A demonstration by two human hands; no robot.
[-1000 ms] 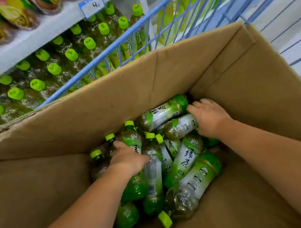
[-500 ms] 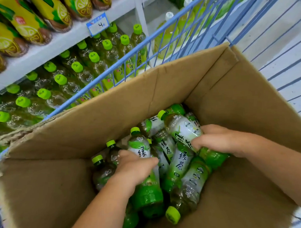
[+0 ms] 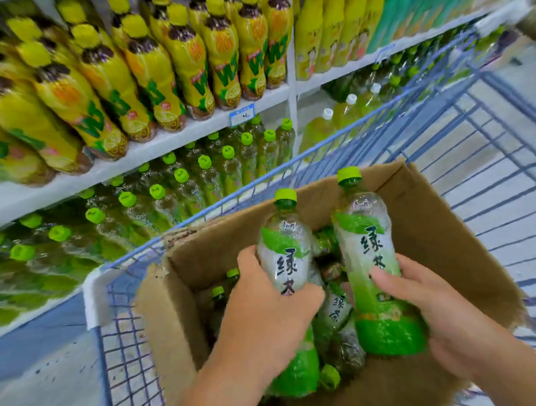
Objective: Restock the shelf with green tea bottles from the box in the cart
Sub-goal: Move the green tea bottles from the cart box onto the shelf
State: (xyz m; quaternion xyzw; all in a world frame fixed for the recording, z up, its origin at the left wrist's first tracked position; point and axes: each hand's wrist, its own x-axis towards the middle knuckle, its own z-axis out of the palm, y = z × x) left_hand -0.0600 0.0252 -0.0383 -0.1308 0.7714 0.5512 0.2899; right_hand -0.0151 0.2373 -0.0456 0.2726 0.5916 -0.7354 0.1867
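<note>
My left hand [image 3: 264, 312] grips a green tea bottle [image 3: 285, 247] by its middle, upright, lifted above the cardboard box [image 3: 437, 227]. My right hand [image 3: 441, 315] holds a second green tea bottle [image 3: 365, 239] by its lower half, upright, beside the first. Both bottles have green caps and green-and-white labels. More green tea bottles [image 3: 337, 309] lie jumbled in the box beneath them. The box sits in a blue wire cart [image 3: 439, 111]. Rows of green-capped tea bottles [image 3: 181, 187] fill the lower shelf to the left.
The upper shelf [image 3: 179, 142] carries yellow lemon tea bottles [image 3: 189, 59], with a price tag [image 3: 241, 115] on its edge. Larger white-capped bottles [image 3: 328, 124] stand further right on the lower shelf. The cart's rim runs between box and shelf. Grey floor lies to the right.
Both hands have lifted their bottles up out of the pile, from lying in the box to upright above it. The view has swung up toward the shelves.
</note>
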